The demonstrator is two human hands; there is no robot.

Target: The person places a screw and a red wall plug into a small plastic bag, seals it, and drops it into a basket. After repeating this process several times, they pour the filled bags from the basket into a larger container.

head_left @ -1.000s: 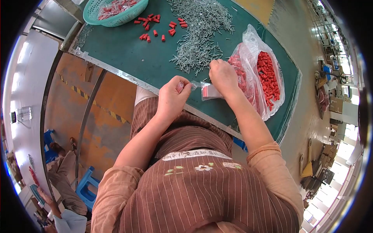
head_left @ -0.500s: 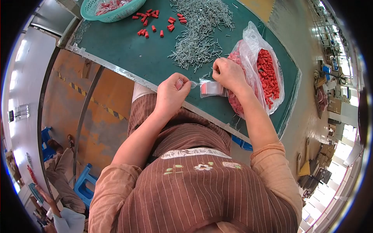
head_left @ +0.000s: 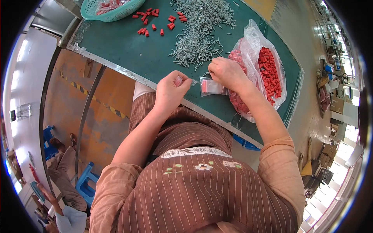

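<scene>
My left hand [head_left: 171, 88] is closed round a small clear plastic bag [head_left: 178, 81], and a bit of its clear film sticks out toward the right. Something pinkish shows through the bag. My right hand [head_left: 229, 73] has its fingers bent together just below the heap of screws [head_left: 194, 50]. Whether anything is between those fingertips is hidden. Under and beside the right wrist lies a stack of small clear zip bags [head_left: 213, 87] with red strips along one end. Close to the right forearm stands a large clear bag [head_left: 269, 70] full of red plastic plugs.
Loose red plugs [head_left: 154, 27] lie on the green tabletop [head_left: 116, 42], left of the screws. A turquoise basket [head_left: 93, 15] with filled bags stands at the far left corner. At lower left another person's hand [head_left: 46, 192] shows, near a blue stool [head_left: 86, 184].
My right hand has moved slightly left, its fingertips now nearer the lower end of the screw heap. The left hand keeps its hold on the small bag, almost unmoved.
</scene>
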